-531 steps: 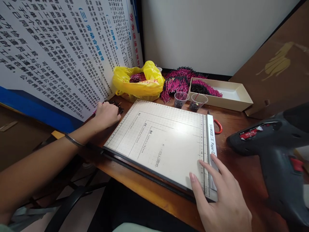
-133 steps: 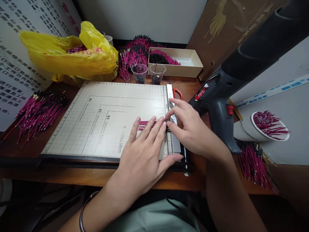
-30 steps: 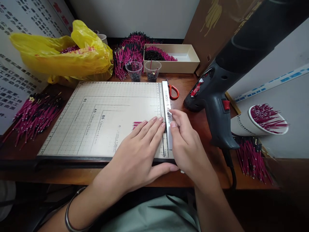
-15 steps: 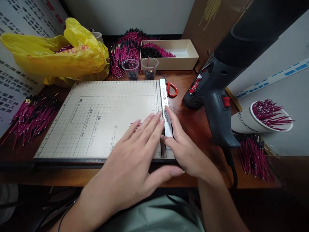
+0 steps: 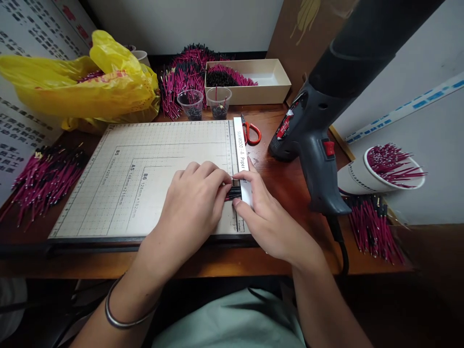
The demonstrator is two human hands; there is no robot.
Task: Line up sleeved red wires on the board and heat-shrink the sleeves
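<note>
A paper cutter board (image 5: 83,193) with printed grid lines lies on the table, a white labelled strip (image 5: 239,145) along its right side. My left hand (image 5: 194,198) is closed over a small bundle of thin wires (image 5: 235,193), pressed low on the board. Black ends of the wires poke out to the right against the strip; the rest is hidden under my palm. My right hand (image 5: 268,217) curls round the strip from the right, thumb and index finger on either side of the wire ends, another finger behind the strip.
Red-handled scissors (image 5: 253,134) lie beyond the strip. A heat gun (image 5: 311,145) stands at right, near a paper cup (image 5: 357,174) of wires. Wire piles (image 5: 50,179) flank the board. Behind are plastic cups (image 5: 219,104), a cardboard box (image 5: 268,94) and a yellow bag (image 5: 119,96).
My left hand, flat with fingers stretched out before, has drawn back and curled round the wires. My right thumb and index finger have come to the wires' black ends.
</note>
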